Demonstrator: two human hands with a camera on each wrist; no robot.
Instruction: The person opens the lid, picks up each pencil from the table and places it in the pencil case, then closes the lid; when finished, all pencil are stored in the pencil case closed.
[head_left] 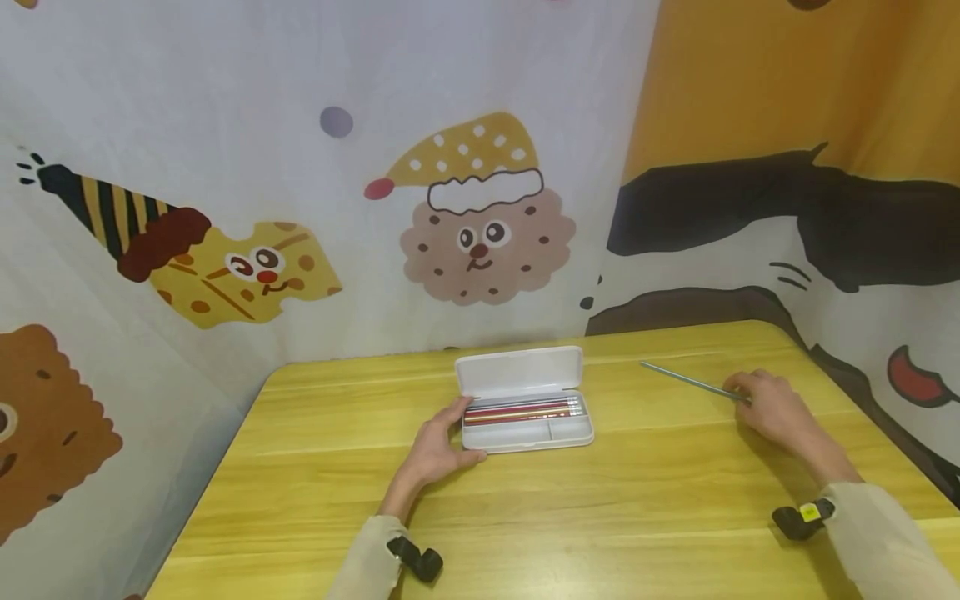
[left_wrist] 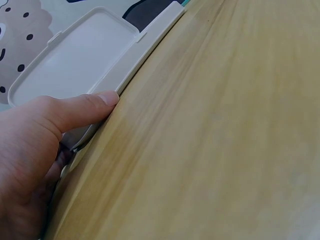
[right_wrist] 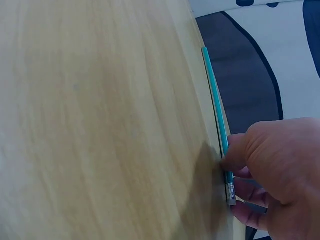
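Observation:
A white pencil case (head_left: 510, 432) stands on the table with its lid (head_left: 519, 372) raised at the back. Several pencils (head_left: 517, 412), red and dark striped, lie side by side in its rear compartment; the front compartments hold nothing visible. My left hand (head_left: 435, 450) grips the case's left end, its thumb (left_wrist: 107, 97) against the front wall. Over at the right, my right hand (head_left: 776, 408) pinches a teal pencil (head_left: 686, 380) near its eraser end. In the right wrist view the pencil (right_wrist: 214, 90) lies along the tabletop, its metal ferrule by the fingers.
The yellow wood-grain table (head_left: 615, 508) has rounded far corners. A cartoon-print curtain (head_left: 360, 292) hangs right behind its far edge and along the left side. A small black device sits on each wrist.

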